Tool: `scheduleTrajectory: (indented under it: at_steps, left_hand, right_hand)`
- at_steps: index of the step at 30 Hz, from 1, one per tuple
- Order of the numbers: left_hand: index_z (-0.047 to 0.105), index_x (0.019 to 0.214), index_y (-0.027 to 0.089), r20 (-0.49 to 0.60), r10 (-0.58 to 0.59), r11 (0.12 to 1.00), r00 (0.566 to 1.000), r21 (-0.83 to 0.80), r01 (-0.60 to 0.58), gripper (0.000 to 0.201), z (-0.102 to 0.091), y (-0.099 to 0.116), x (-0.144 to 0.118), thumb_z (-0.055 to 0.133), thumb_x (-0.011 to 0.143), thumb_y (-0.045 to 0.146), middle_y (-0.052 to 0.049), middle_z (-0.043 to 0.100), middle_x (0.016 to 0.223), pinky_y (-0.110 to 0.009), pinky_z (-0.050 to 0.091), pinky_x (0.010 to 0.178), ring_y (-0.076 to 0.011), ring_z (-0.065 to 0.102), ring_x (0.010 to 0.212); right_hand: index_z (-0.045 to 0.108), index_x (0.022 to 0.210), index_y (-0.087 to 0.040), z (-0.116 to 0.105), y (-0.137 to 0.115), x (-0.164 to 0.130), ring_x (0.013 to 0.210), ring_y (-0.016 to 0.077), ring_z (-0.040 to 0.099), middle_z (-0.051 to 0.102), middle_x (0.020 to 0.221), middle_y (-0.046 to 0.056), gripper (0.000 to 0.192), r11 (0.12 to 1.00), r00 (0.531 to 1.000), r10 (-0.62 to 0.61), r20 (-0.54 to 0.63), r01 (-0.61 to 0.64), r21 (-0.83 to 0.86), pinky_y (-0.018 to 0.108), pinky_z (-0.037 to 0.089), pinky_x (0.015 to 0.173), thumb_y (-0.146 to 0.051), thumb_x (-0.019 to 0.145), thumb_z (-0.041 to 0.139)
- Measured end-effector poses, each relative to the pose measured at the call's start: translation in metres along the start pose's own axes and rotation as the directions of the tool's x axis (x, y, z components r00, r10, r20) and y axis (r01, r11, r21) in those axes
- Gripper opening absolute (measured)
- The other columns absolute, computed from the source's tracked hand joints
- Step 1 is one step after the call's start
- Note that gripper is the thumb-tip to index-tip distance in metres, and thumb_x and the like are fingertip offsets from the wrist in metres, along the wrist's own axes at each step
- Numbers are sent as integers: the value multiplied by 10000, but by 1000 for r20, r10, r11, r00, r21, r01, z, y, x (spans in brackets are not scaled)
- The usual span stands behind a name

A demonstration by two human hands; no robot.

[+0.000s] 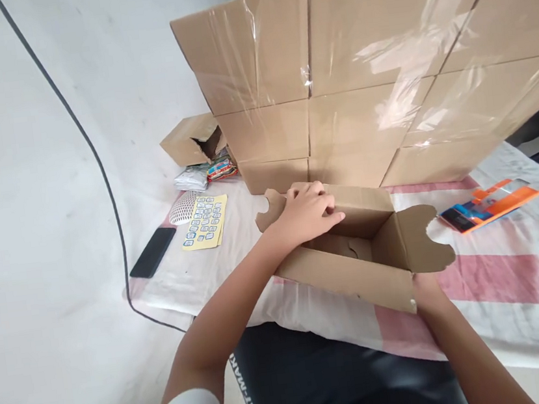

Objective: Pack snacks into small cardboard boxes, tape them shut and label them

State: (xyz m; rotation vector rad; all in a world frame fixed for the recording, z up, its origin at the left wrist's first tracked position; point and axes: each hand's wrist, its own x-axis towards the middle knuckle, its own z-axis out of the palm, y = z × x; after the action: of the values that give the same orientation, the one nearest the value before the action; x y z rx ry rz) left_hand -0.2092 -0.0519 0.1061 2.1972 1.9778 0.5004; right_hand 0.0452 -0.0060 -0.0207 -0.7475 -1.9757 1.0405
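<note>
A small open cardboard box point(351, 270) lies on the cloth-covered table in front of me, its flaps spread. My left hand point(307, 212) rests on the box's far left rim, fingers curled over the edge. My right hand point(425, 294) grips the near right corner of the box from below, mostly hidden behind the right flap point(425, 245). The inside of the box looks empty.
A wall of taped cardboard boxes point(356, 73) stands just behind. An orange packaged item point(488, 204) lies at the right. At the left are a yellow sticker sheet point(206, 221), a black phone point(152, 252), a white mesh object point(184, 206), packets point(204, 174) and a torn box point(193, 139). A black cable point(97, 157) runs down the wall.
</note>
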Motion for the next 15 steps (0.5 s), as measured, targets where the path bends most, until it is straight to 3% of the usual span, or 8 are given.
scheduleTrajectory:
  at_steps: [2,6,10,13,15]
  left_hand:
    - [639,873,201,22,20,996,1000,-88,-18,231,6,-11,-1,599,964,410,-49,588,1143,-492,315,1123,-249,524,1216]
    - [610,930,222,-25,26,974,999,-224,-31,192,6,-15,-25,568,980,403,-55,562,1290,-435,411,1094,-234,542,1234]
    - [613,1000,239,-23,-72,965,997,-256,64,178,-1,-6,-49,535,995,399,-58,528,1490,-422,506,1006,-245,601,1246]
    - [643,921,229,-222,-42,967,974,-254,-16,146,-12,-13,-69,560,984,332,-58,688,1280,-412,501,1030,-226,653,1174]
    - [651,848,224,-467,-105,967,878,-255,-20,161,-20,-37,-82,574,967,302,-46,737,1075,-381,521,985,-204,685,1050]
  right_hand:
    - [708,1120,-240,1,-2,0,907,332,703,749,972,115,603,1000,1000,13,4,-13,3,471,631,808,-643,678,786]
    - [688,1045,-233,2,5,-6,676,245,651,723,829,76,537,994,994,107,13,-107,24,405,608,650,-622,687,783]
    - [647,984,-221,-2,16,-10,848,269,675,698,900,78,398,993,993,118,5,-118,-15,391,598,741,-505,733,767]
    - [644,985,-217,-4,21,-12,927,278,668,687,1000,84,301,983,996,93,18,-89,-160,403,595,805,-362,744,750]
    - [655,1020,-227,-4,24,-13,929,281,675,689,1024,86,291,979,993,112,35,-104,-176,406,605,797,-342,764,732]
